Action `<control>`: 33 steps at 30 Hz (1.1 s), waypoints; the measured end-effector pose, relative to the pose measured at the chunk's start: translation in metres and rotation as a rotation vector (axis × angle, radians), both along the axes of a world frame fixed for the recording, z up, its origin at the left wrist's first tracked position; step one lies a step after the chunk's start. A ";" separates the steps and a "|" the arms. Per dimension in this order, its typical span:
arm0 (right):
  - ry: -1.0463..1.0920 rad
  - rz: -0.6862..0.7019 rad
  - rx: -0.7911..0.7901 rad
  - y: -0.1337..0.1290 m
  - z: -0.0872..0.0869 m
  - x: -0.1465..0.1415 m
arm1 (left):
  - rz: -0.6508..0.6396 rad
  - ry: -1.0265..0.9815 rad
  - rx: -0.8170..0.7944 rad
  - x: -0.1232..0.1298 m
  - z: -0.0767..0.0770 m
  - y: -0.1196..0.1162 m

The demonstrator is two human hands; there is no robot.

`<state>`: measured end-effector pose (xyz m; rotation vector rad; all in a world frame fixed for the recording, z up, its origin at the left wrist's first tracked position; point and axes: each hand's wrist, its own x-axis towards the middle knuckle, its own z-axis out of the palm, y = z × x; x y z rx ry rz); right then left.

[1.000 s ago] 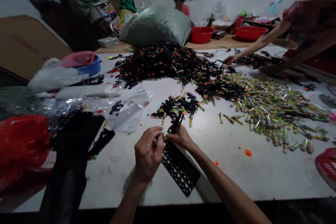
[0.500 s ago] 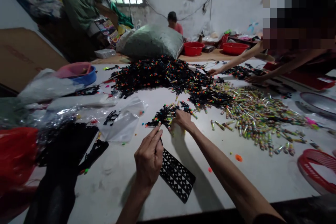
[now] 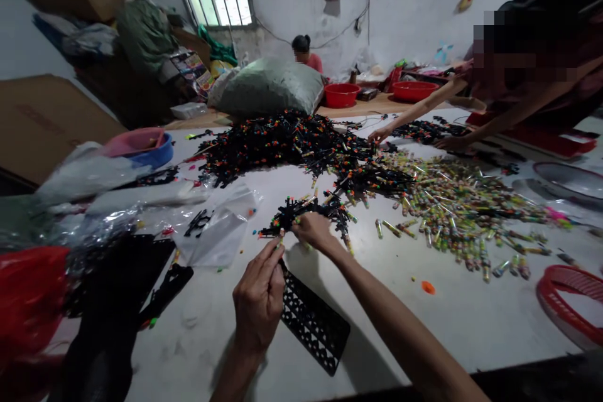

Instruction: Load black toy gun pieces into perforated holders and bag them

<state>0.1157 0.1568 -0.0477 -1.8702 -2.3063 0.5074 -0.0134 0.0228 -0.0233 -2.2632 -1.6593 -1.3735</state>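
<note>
My left hand [image 3: 258, 301] is closed, its thumb overlapping the upper end of a black perforated tray [image 3: 318, 325] that slants toward the table's front edge. At its fingertips shows a small light-coloured tip [image 3: 281, 237], too small to name. Ahead of it, my right hand [image 3: 315, 230] has its fingers curled in at the near side of a small pile of black plastic pieces [image 3: 287, 213] with bright ends. Its fingertips are hidden, so what they grip cannot be made out. Small colourful filled tubes [image 3: 347, 244] lie beside that pile.
A large heap of black pieces [image 3: 264, 144] covers the table's far middle. Many clear tubes [image 3: 452, 207] spread to the right, near a red basket [image 3: 549, 308]. Clear plastic bags [image 3: 221, 226] lie left. At far right, a co-worker's hand [image 3: 379, 134] reaches into the heap.
My right hand has shifted left and slightly nearer along the small pile. My left hand and the perforated tray have moved a little left and toward me.
</note>
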 end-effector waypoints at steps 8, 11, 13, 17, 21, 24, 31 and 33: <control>0.249 -0.046 -0.110 -0.019 -0.031 -0.024 | -0.011 -0.025 -0.050 -0.003 -0.001 0.001; 0.366 -0.040 -0.174 -0.040 -0.036 0.019 | -0.022 -0.043 -0.055 -0.001 0.001 0.001; 0.576 -0.034 -0.270 -0.059 -0.035 0.043 | -0.015 -0.055 -0.057 0.001 0.002 0.001; 0.988 -0.051 -0.502 -0.099 -0.032 0.057 | -0.005 -0.077 -0.067 0.003 0.005 0.000; 1.144 -0.117 -0.579 -0.130 -0.039 0.031 | -0.052 -0.076 -0.137 0.001 0.008 -0.002; 1.167 -0.118 -0.467 -0.140 -0.046 0.011 | -0.081 -0.065 -0.188 -0.002 0.010 -0.003; 0.461 0.138 -0.168 -0.143 -0.042 -0.009 | -0.081 -0.032 -0.183 -0.001 0.011 -0.003; 0.279 0.208 -0.158 -0.143 -0.039 -0.013 | -0.069 -0.021 -0.180 -0.001 0.011 -0.002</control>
